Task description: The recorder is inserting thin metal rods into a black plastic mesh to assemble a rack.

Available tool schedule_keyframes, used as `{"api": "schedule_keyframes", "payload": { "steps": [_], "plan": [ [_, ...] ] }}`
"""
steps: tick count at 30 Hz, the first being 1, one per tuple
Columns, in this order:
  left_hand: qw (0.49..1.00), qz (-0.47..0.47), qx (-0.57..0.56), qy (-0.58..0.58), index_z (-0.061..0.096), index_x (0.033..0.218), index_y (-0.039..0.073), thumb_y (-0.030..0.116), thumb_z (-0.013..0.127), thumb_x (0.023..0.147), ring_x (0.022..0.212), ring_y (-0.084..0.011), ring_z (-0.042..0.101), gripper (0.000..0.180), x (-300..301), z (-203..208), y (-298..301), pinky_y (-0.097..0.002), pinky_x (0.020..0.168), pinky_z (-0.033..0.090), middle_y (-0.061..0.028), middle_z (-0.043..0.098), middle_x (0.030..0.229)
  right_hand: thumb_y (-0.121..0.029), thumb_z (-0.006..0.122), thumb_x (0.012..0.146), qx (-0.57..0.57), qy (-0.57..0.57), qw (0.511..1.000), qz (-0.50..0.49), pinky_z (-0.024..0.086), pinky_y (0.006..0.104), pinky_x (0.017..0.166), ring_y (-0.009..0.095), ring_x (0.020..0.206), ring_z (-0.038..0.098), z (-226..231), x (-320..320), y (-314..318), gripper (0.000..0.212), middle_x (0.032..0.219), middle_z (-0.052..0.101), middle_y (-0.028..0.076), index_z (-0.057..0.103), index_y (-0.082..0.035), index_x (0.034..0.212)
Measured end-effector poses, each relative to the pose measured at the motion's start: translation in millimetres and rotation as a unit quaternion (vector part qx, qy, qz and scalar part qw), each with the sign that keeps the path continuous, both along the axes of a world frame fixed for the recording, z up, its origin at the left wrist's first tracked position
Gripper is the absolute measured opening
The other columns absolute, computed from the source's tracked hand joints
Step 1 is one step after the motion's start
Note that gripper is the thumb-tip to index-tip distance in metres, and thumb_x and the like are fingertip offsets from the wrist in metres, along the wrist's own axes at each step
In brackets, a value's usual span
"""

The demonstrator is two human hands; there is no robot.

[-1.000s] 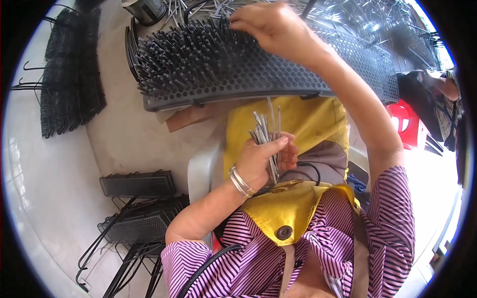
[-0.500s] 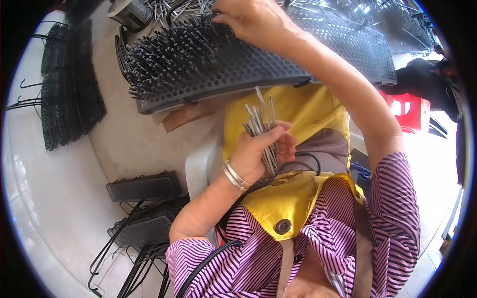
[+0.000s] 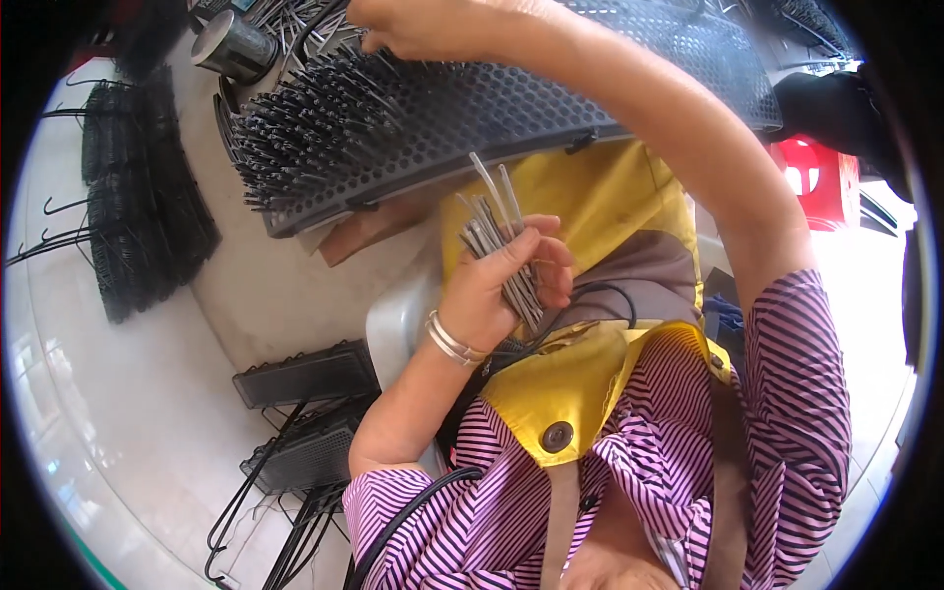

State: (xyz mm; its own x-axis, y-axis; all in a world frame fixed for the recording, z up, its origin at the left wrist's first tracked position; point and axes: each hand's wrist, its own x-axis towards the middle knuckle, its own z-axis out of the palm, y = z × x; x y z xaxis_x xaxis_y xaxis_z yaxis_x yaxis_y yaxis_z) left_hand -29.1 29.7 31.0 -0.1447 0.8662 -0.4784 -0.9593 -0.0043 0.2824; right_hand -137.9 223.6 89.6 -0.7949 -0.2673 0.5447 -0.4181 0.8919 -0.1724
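Note:
My left hand [image 3: 509,270] is closed round a bundle of thin silvery metal rods [image 3: 480,228] in front of the yellow apron. A couple of rods stick up higher than the others. Above the far side of a dark perforated rack [image 3: 531,103], my right hand [image 3: 433,27] has its fingers bent and pinched together at the picture's top edge. Whatever it holds, if anything, is too small or hidden to name. Many dark-tipped rods [image 3: 305,133] stand upright in the holes on the rack's left part. On the right part, rows of holes show with no rods.
Behind the rack lie loose metal rods [image 3: 285,22] beside a metal cup [image 3: 234,47]. Black racks with hooks [image 3: 143,187] hang or lie at the left, and more black trays [image 3: 307,374] stand lower left. A red plastic stool or crate [image 3: 821,182] is at the right.
My right hand has moved left along the rack's far side. The left hand still grips its bundle, a little higher and further left in the picture. The whole view has shifted slightly.

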Motion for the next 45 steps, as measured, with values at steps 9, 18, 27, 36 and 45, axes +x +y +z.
{"api": "schedule_keyframes", "payload": {
  "steps": [9,18,27,36,45],
  "plan": [
    [1.0,0.006,0.02,0.021,0.049,0.108,0.002,0.024,0.049,0.085,0.068,-0.0219,0.06,0.031,-3.8,-0.8,-1.0,-0.031,0.058,0.049,-0.0121,0.06,0.084,-0.019,0.062,0.07,-0.098,0.056,0.988,-0.104,0.043,0.0391,0.054,0.032,0.063,0.057,-11.0,82.2,-21.9,0.024,0.061,0.054,0.018,0.051,0.002,0.067],
    [0.997,-0.062,0.027,0.034,0.046,0.11,-0.002,0.022,0.043,0.088,0.076,-0.0244,0.059,0.033,-6.3,1.8,-2.5,-0.0321,0.062,0.05,-0.0183,0.058,0.092,-0.015,0.06,0.076,-0.552,-0.401,0.717,-0.145,0.04,0.0238,0.046,0.008,0.048,0.049,-21.4,154.8,-36.4,0.02,0.053,0.054,0.005,0.057,0.004,0.07],
    [0.988,-0.098,0.005,0.117,0.048,0.106,-0.003,0.017,0.047,0.086,0.067,-0.0238,0.06,0.028,-6.2,7.7,-1.8,-0.0259,0.047,0.045,-0.019,0.06,0.086,-0.009,0.063,0.074,-0.658,-0.378,0.642,-0.113,0.043,0.0198,0.046,0.008,0.051,0.053,-18.9,149.8,-30.5,0.013,0.061,0.057,0.004,0.059,0.003,0.076],
    [0.998,-0.043,-0.034,0.044,0.051,0.104,-0.001,0.018,0.05,0.085,0.065,-0.0197,0.057,0.028,-6.9,2.4,-3.9,-0.0234,0.046,0.041,-0.0124,0.06,0.082,-0.01,0.063,0.074,-0.674,-0.082,0.72,-0.139,0.044,0.0198,0.049,0.01,0.056,0.057,-8.1,116.5,13.1,0.015,0.069,0.062,0.008,0.06,0.003,0.08],
    [0.995,-0.03,-0.1,0.0,0.051,0.088,0.004,0.008,0.056,0.08,0.069,-0.0175,0.056,0.011,26.5,-16.3,-3.5,-0.0291,0.058,0.047,-0.0065,0.055,0.077,0.0,0.06,0.076,-0.577,0.021,0.804,-0.141,0.04,0.0174,0.048,0.004,0.054,0.051,-23.3,68.4,9.1,0.005,0.062,0.058,0.002,0.057,0.001,0.08]
  ]
}}
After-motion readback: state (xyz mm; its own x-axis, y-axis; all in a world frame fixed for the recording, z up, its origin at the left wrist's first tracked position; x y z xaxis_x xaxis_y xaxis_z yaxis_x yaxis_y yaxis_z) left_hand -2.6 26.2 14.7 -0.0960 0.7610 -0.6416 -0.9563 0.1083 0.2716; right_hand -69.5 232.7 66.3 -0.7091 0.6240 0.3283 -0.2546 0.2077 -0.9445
